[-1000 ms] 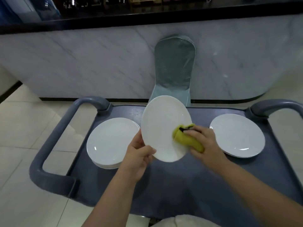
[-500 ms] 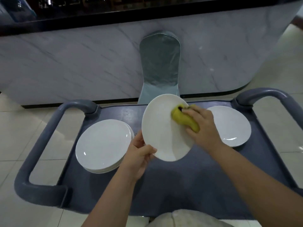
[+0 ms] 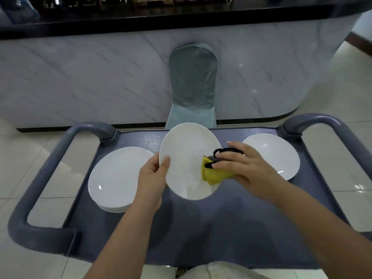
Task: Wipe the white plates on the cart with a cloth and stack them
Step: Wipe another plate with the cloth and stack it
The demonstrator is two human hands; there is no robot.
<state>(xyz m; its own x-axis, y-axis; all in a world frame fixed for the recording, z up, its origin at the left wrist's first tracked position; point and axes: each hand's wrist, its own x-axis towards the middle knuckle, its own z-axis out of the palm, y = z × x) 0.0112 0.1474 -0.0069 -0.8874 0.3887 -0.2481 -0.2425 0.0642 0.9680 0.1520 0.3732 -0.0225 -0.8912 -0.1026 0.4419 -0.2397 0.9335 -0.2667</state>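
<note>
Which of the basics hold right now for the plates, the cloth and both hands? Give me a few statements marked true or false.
1. The left hand grips the raised plate at its left rim. True.
2. The right hand holds a blue cloth against that plate. False: the cloth is yellow, with a black part under the fingers.
3. A stack of plates lies on the left side of the cart. True.
4. The right side of the cart has no plate on it. False: a white plate lies flat there, and neither hand grips it.
</note>
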